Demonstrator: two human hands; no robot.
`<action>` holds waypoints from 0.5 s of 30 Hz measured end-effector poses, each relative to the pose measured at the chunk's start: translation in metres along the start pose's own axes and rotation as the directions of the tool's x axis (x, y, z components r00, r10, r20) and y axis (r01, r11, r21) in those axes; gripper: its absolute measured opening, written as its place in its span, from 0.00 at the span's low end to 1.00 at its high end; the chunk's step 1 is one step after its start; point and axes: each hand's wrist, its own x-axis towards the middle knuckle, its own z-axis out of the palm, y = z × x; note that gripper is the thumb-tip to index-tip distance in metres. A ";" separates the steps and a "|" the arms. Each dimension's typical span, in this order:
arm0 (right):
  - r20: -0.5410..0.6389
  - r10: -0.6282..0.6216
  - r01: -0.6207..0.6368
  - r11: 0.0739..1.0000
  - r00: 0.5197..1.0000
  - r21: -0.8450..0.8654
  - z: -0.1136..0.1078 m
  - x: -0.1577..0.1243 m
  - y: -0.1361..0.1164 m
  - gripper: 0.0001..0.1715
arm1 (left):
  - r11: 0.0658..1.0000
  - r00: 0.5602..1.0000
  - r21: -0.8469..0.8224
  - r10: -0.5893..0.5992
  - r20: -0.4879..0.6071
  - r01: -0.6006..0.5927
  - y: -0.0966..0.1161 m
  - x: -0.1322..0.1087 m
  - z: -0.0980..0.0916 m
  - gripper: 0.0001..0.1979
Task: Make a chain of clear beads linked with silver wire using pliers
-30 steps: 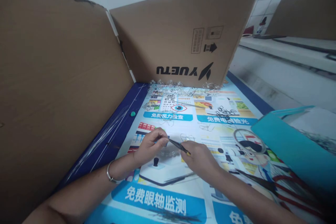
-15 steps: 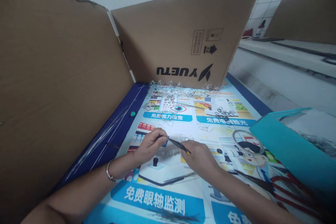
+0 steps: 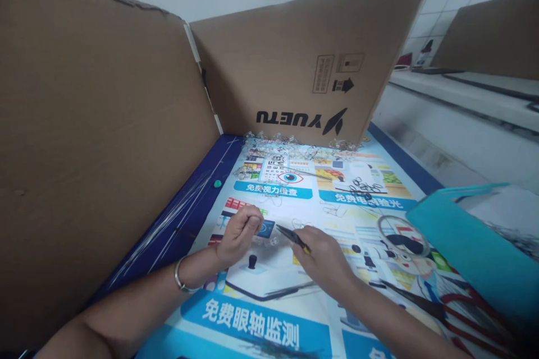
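My left hand (image 3: 240,235), with a bracelet (image 3: 182,276) on its wrist, is closed above the printed sheet; whatever its fingers hold is hidden or too small to make out. My right hand (image 3: 322,255) grips pliers (image 3: 293,237) with dark jaws and yellow-and-black handles. The jaws point left toward my left hand, with a small gap between them. Small bent wire pieces (image 3: 332,209) lie on the sheet beyond my hands. Straight thin wires (image 3: 280,348) lie near the front edge.
Cardboard panels (image 3: 105,112) stand at the left and back (image 3: 295,67). A turquoise box (image 3: 475,241) with thin wires inside is at the right. Red-handled scissors (image 3: 467,320) lie at the lower right. Along the back panel sit many clear and dark small wire pieces (image 3: 290,148).
The plier tips have come away from my left hand, leaving a gap. My left hand is turned slightly more upright, and its fingers are curled. The view has shifted a little.
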 end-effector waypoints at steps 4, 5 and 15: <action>-0.069 -0.078 0.079 0.997 0.995 0.000 0.002 -0.001 0.001 0.11 | 0.982 0.985 0.084 0.163 0.061 -0.168 0.006 0.000 -0.003 0.10; -0.085 -0.102 0.102 0.995 0.991 -0.008 0.002 -0.002 0.002 0.11 | 0.970 0.975 0.112 0.206 0.082 -0.215 0.007 0.000 -0.004 0.09; -0.212 -0.284 0.268 0.958 0.935 -0.104 0.002 -0.002 -0.001 0.11 | 0.851 0.875 0.226 0.428 0.227 -0.475 0.012 0.005 -0.007 0.06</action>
